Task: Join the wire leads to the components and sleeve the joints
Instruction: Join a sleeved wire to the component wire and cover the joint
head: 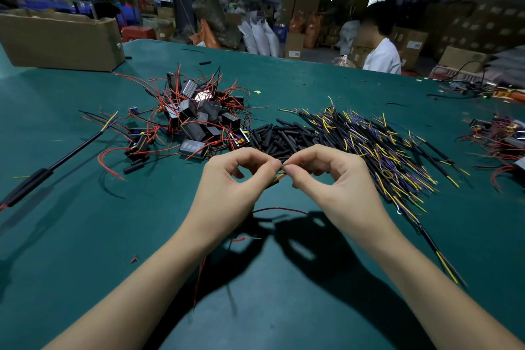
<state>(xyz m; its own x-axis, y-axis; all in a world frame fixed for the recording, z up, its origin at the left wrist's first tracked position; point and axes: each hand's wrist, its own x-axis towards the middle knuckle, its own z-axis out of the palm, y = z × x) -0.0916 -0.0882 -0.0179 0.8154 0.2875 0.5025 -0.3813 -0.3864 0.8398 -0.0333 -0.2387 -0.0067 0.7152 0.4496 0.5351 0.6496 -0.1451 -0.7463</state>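
My left hand (235,182) and my right hand (326,179) meet above the green table (85,236), fingertips pinching thin wire ends (280,176) together between them. Red leads (279,210) hang down from the left hand; the component they belong to is mostly hidden under that hand. Behind lies a pile of black box components with red leads (196,119). A heap of short black sleeves (279,135) sits just beyond my fingers. To the right spreads a pile of black cables with yellow and blue wire ends (377,145).
A finished sleeved cable (56,165) lies at the left. A cardboard box (56,40) stands at the back left. More components with red leads (500,142) lie at the right edge. A person in white (382,51) sits past the table's far side.
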